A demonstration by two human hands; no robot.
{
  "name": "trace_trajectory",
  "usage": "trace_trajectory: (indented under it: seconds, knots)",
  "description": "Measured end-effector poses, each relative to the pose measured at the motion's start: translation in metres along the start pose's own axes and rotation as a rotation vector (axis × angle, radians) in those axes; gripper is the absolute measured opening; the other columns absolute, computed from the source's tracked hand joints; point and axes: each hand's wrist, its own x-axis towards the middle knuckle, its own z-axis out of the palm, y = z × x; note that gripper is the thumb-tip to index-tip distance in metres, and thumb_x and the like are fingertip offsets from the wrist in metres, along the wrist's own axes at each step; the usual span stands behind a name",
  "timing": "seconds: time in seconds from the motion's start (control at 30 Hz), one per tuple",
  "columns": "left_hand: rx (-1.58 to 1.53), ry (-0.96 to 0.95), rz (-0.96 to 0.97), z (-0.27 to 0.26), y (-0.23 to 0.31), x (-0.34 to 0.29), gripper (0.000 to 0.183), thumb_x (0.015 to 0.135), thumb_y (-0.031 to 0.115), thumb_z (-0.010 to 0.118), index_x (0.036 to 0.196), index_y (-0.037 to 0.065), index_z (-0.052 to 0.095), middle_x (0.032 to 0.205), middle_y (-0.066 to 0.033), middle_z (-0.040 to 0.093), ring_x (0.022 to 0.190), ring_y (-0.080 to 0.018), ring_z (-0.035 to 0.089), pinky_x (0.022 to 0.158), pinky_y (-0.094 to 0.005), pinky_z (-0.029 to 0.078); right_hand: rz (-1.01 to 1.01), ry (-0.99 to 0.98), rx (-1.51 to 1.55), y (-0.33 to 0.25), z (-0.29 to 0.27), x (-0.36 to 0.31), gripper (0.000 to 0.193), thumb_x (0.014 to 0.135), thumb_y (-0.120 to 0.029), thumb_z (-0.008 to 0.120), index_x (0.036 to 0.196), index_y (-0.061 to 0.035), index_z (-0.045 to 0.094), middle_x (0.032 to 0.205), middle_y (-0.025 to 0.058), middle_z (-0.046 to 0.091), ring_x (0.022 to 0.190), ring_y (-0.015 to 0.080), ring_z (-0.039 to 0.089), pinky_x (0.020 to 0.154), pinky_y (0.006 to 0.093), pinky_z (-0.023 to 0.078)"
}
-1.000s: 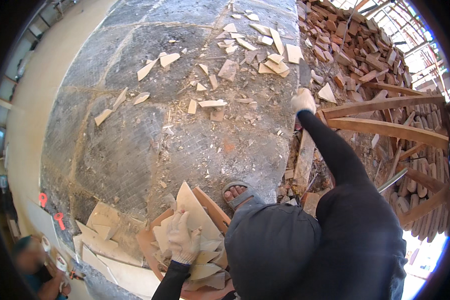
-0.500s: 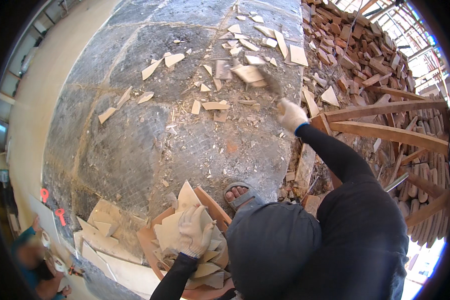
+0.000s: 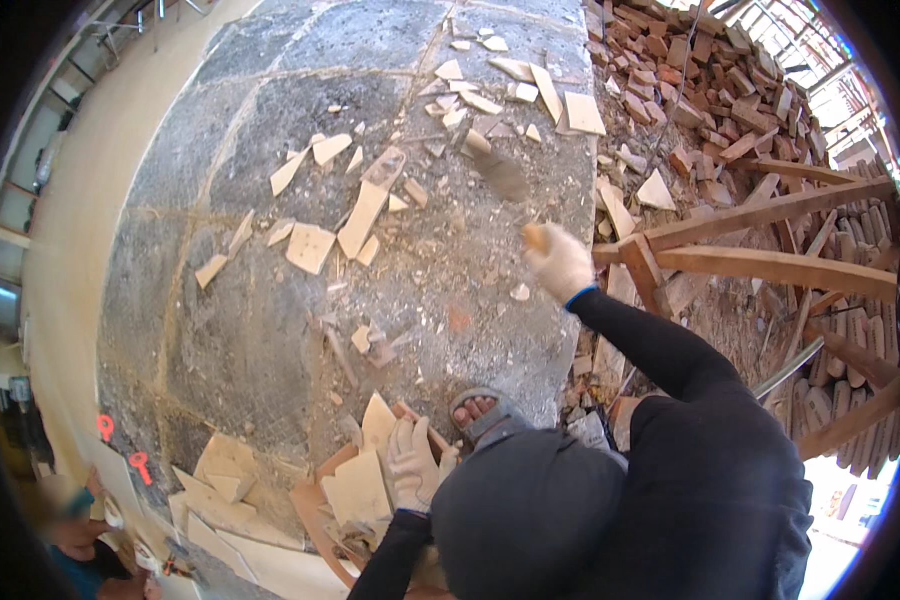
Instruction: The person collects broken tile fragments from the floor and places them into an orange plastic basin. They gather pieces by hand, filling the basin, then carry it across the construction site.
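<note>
Head view: the person's right hand (image 3: 560, 264), in a pale glove, is curled around the handle of a trowel (image 3: 502, 176). The blade, blurred, points up and left over the floor (image 3: 235, 330); whether it touches is hard to tell. The left hand (image 3: 411, 470), also gloved, has its fingers straight and slightly parted over a brown tub (image 3: 310, 515) of pale shards (image 3: 358, 490); I cannot tell whether it presses on them. The person's sandalled foot (image 3: 482, 415) is planted just beside the tub. All around, the floor is dark grey slabs with sandy joints, dusty and strewn with more shards, many of them beyond the trowel. To the right, bricks (image 3: 753, 112) lie heaped past wooden beams (image 3: 780, 267). A smooth beige walkway (image 3: 70, 300) runs along the left; another person (image 3: 105, 575) is at lower left.
</note>
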Motion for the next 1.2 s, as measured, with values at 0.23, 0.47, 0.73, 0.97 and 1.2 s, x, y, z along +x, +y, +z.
trace_trajectory:
  seconds: [0.23, 0.47, 0.73, 0.97, 1.2]
  knots:
    - [0.015, 0.124, -0.112, 0.036, 0.031, 0.0, 0.078, 0.078, 0.047, 0.083, 0.14, 0.005, 0.063, 0.145, -0.026, 0.058, 0.137, -0.0488, 0.052, 0.116, -0.0633, 0.04, 0.451, 0.258, -0.463, 0.154, -0.086, 0.214, 0.037, 0.096, -0.039, 0.067, 0.12, -0.011, 0.075, 0.122, 0.0233, 0.075, 0.119, 0.0423, 0.07, 0.1, 0.0524, 0.055]
    - [0.121, 0.065, -0.196, 0.032, 0.035, 0.005, 0.08, 0.074, 0.054, 0.084, 0.137, 0.008, 0.066, 0.145, -0.0254, 0.058, 0.135, -0.0493, 0.053, 0.115, -0.0632, 0.038, 0.273, 0.04, -0.478, 0.193, -0.087, 0.266, 0.039, 0.09, -0.038, 0.074, 0.113, -0.0072, 0.076, 0.117, 0.0238, 0.076, 0.116, 0.0425, 0.072, 0.099, 0.0518, 0.056]
    - [0.114, 0.02, -0.261, 0.057, 0.031, -0.007, 0.078, 0.072, 0.051, 0.082, 0.138, 0.012, 0.068, 0.146, -0.0185, 0.06, 0.141, -0.0434, 0.051, 0.124, -0.0622, 0.034, -0.056, -0.088, -0.152, 0.118, -0.057, 0.174, 0.038, 0.088, -0.024, 0.074, 0.121, -0.0064, 0.072, 0.101, 0.0236, 0.076, 0.097, 0.0441, 0.073, 0.086, 0.0483, 0.058]
    - [0.255, 0.018, -0.188, 0.064, 0.012, -0.024, 0.083, 0.066, 0.055, 0.086, 0.136, 0.014, 0.069, 0.147, -0.018, 0.058, 0.143, -0.0451, 0.049, 0.12, -0.0648, 0.037, -0.169, 0.107, -0.204, 0.108, -0.077, 0.215, 0.035, 0.09, -0.029, 0.077, 0.12, -0.012, 0.071, 0.109, 0.0215, 0.076, 0.101, 0.0426, 0.074, 0.089, 0.0514, 0.058]
    - [0.248, 0.061, -0.071, 0.064, 0.006, -0.027, 0.077, 0.069, 0.058, 0.084, 0.13, 0.013, 0.072, 0.146, -0.0189, 0.058, 0.141, -0.0477, 0.05, 0.117, -0.0663, 0.04, 0.354, 0.181, -0.535, 0.191, -0.096, 0.429, 0.045, 0.099, -0.042, 0.066, 0.125, -0.0051, 0.071, 0.118, 0.0277, 0.075, 0.124, 0.0409, 0.07, 0.102, 0.0533, 0.055]
